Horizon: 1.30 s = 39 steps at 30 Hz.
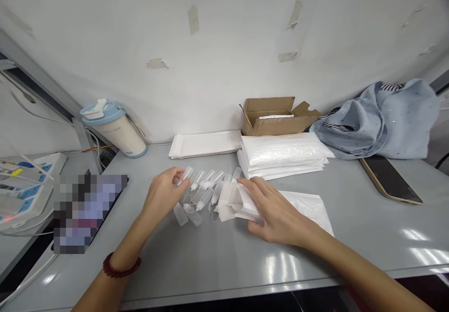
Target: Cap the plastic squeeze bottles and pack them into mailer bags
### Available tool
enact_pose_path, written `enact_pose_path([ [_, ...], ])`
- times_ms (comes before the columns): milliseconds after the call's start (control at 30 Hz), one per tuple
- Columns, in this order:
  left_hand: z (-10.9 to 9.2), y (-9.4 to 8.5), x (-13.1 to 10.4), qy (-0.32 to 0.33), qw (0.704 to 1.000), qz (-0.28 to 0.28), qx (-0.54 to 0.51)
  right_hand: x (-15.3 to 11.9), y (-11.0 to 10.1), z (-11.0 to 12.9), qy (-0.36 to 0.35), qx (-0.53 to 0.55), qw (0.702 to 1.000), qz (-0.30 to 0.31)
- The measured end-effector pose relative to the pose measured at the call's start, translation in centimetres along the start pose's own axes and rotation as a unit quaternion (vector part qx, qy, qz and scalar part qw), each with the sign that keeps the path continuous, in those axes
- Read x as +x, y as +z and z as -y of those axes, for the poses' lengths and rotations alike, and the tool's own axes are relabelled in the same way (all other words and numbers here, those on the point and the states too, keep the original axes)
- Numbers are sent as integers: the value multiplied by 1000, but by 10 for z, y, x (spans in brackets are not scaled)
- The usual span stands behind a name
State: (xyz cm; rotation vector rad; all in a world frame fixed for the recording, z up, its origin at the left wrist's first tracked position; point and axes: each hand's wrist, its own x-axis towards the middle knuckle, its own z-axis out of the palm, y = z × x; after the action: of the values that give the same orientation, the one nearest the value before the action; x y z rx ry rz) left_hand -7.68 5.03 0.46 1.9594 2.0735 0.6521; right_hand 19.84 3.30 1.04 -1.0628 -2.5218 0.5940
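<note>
My left hand (167,188) pinches a small clear plastic bottle (185,175) between thumb and fingers. Several more translucent squeeze bottles (204,199), some with looped cap straps, lie in a loose pile on the grey table between my hands. My right hand (271,211) is closed on a white padded mailer (312,206) that lies on the table. The mailer's mouth gapes toward the bottles, on the left. What is inside the mailer I cannot make out.
Behind are a stack of white bubble mailers (284,150), flat white envelopes (206,144) and an open cardboard box (277,126). A tumbler (117,132), a phone (87,214) and a power strip (31,188) stand left. Right are blue cloth (386,120) and another phone (393,178).
</note>
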Motion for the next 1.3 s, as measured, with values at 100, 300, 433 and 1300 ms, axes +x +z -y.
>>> enact_pose_path([
  [100, -14, -15, -8, 82, 992, 16, -95, 0, 0, -1, 2, 4, 1000, 0],
  [300, -31, -6, -24, 197, 957, 143, -160, 1, 0, 0, 2, 9, 1000, 4],
  [433, -36, 16, -32, 312, 940, 56, -123, 1, 2, 1, -7, 12, 1000, -1],
  [1300, -58, 38, -54, 422, 893, 40, -153, -1, 9, 7, -31, 51, 998, 18],
])
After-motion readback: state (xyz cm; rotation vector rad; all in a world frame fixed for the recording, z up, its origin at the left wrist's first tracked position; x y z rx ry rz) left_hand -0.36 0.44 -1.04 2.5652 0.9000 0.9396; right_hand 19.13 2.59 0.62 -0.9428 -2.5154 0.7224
